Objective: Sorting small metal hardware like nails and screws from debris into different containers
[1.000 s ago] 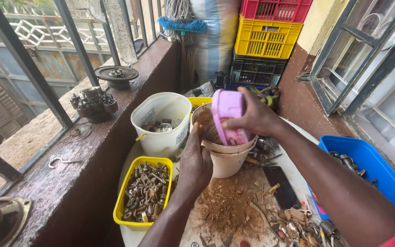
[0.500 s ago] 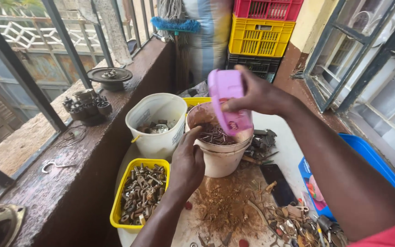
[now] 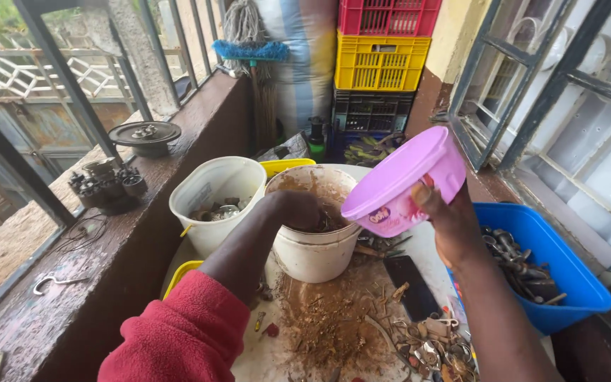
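Fingers point(image 3: 424, 194) grip purple bowl point(image 3: 401, 180); left hand point(image 3: 298, 210) inside rusty bucket point(image 3: 316, 247).

Home balcony used as a scrap-sorting workshop — barred railing point(image 3: 72, 99), stacked crates point(image 3: 383, 64), buckets of rusty metal parts point(image 3: 213, 198)

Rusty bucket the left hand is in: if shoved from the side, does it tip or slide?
Probably slides: the bucket looks squat, with scrap inside adding low weight. The gritty rust on the table may drag at its base. The left hand inside would likely steady it.
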